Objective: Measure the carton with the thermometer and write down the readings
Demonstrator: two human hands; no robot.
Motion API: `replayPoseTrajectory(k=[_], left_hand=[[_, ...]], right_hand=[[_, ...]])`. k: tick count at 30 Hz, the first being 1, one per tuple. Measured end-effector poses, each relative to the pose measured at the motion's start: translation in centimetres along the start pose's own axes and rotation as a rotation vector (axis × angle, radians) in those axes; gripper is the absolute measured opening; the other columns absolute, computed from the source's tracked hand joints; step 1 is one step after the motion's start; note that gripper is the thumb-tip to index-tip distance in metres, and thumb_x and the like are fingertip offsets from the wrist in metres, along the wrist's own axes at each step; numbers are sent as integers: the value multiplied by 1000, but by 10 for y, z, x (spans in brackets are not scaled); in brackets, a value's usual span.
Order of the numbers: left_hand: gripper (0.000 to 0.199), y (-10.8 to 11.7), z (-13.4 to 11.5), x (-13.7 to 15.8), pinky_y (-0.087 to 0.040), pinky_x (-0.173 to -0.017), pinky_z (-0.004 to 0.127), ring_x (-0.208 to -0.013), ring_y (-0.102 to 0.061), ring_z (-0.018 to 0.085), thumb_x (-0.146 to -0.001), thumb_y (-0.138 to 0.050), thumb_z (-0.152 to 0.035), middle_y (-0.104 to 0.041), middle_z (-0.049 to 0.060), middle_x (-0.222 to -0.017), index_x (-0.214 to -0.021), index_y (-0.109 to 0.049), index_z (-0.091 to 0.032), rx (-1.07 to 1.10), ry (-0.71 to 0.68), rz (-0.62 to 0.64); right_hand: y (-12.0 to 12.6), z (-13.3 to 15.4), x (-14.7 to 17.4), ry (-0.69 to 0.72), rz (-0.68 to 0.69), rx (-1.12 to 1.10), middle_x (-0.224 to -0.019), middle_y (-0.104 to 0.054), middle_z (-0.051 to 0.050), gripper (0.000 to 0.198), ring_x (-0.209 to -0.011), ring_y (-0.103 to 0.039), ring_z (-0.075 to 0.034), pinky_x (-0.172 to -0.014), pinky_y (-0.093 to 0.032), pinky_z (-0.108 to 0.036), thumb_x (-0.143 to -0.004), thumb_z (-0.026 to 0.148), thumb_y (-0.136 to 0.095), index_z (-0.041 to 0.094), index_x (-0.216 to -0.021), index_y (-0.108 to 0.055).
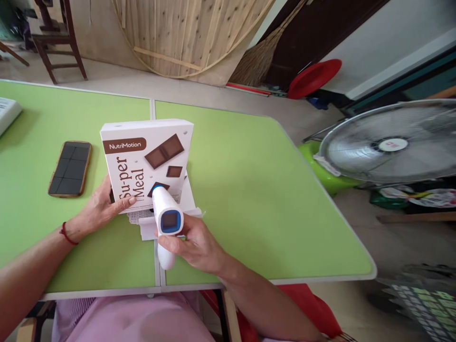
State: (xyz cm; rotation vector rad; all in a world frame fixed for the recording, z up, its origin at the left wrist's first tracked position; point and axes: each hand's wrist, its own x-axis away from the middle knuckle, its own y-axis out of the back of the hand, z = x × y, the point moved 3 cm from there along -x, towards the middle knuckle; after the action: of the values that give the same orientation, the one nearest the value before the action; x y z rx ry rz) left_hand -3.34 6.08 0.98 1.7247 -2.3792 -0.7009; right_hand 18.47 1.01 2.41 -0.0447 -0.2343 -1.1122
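Note:
My left hand [109,204] grips the lower left corner of a white carton [137,164], thumb across its front. Brown lettering reads "NutriMotion" and "Su-per Meal", beside pictures of chocolate pieces. In my right hand [199,242] is a white infrared thermometer [166,204] with a blue-framed screen facing me; its screen looks dark. The thermometer's front end is at the carton's lower front, overlapping it in view; whether they touch I cannot tell. Behind and below the carton, white flaps [147,229] and a crinkled grey-white piece show in part.
A phone in a brown case [70,168] lies on the green folding table [242,190], left of the carton. A white object [7,114] sits at the table's far left edge. A large fan [392,142] stands beyond the right edge. Behind are a wooden chair [57,40] and a round wooden board [192,33].

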Motion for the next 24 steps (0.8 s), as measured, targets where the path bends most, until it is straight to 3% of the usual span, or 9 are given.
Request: replayPoseTrajectory(k=[16, 24], left_hand=[[38, -1, -1, 0, -48, -106, 57, -127, -57, 35, -96, -59, -50, -70, 12, -111, -115, -60, -18, -33, -47, 1], [38, 1, -2, 0, -49, -106, 55, -126, -57, 34, -96, -59, -51, -70, 12, -113, -114, -59, -19, -41, -43, 0]], right_hand=[[1, -5, -3, 68, 27, -17, -74, -65, -1, 20, -65, -57, -15, -58, -48, -27, -75, 37, -72, 20, -79, -62], [-2, -5, -4, 6, 44, -96, -72, -65, -1, 18, -62, -56, -14, -56, -47, -27, -73, 34, -73, 20, -76, -63]])
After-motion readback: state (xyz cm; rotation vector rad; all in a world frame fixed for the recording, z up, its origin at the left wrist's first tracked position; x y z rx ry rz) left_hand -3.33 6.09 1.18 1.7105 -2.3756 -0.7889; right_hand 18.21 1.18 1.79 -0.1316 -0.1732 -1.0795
